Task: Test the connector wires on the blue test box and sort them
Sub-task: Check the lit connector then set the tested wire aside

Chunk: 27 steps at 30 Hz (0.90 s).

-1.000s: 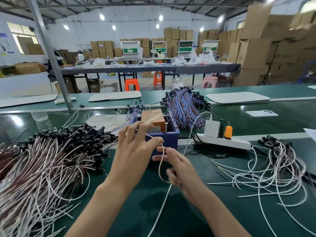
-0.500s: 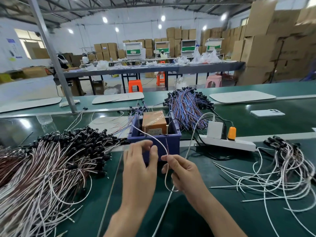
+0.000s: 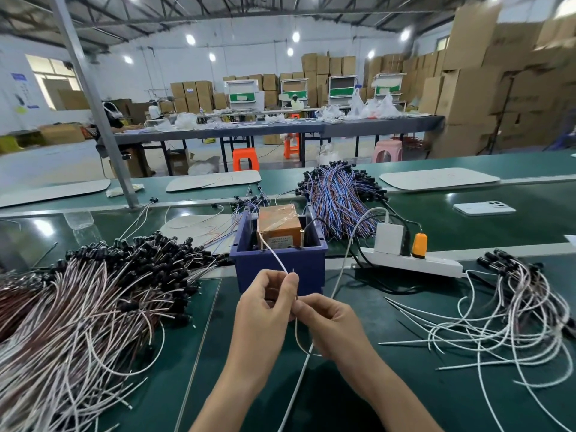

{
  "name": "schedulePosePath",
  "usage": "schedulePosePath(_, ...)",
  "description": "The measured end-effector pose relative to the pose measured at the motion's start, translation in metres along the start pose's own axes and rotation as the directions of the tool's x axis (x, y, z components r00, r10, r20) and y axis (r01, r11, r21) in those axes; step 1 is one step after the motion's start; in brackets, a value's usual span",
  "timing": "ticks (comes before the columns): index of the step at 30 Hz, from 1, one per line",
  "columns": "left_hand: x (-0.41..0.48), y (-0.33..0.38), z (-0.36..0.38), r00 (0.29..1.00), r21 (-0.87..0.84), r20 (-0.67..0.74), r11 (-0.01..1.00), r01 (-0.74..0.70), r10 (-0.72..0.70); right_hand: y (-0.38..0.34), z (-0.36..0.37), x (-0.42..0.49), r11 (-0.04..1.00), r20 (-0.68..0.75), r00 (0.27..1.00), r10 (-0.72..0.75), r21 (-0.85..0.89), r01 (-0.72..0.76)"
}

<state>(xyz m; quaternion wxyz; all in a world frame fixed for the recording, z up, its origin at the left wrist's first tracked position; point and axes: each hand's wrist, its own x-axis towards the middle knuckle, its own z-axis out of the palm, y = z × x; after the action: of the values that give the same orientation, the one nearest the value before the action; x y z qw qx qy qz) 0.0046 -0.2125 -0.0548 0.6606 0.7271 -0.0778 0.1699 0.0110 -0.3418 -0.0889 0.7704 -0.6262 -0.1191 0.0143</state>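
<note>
Both hands point(image 3: 265, 310) point(image 3: 330, 322) pulled back fr blue test box point(image 3: 280, 266), fingers still pinching white wire point(image 3: 274, 254).

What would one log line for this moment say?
step: testing | left hand: pinching white wire | right hand: pinching same wire | wire end: at blue test box

A factory assembly hall: stacked cardboard cartons point(image 3: 473, 88) at two o'clock, long worktables point(image 3: 280, 127) at twelve, heaped connector wires point(image 3: 78, 307) at nine.
</note>
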Motion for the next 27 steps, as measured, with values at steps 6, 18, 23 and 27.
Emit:
schedulePosePath(6, 0.013, -0.007, -0.013, 0.979, -0.28, -0.183, 0.96, 0.032, -0.086, 0.006, 0.001, 0.003, 1.0, -0.015, 1.0, 0.027, 0.01, -0.026)
schedulePosePath(18, 0.047, -0.063, -0.046, 0.766, -0.009, -0.643, 1.0, -0.006, -0.002, 0.018, -0.016, 0.015, 0.949, -0.465, 0.863, -0.197, -0.311, 0.049)
schedulePosePath(23, 0.049, -0.069, -0.037, 0.799, 0.198, -0.573, 0.977, -0.083, 0.184, 0.023, -0.012, 0.028, 0.795, -0.443, 0.813, -0.377, -0.605, 0.039)
schedulePosePath(27, 0.051, -0.074, -0.035, 0.826, 0.315, -0.505, 0.945, -0.092, 0.249, 0.027, -0.005, 0.04, 0.703, -0.387, 0.804, -0.451, -0.709, 0.053)
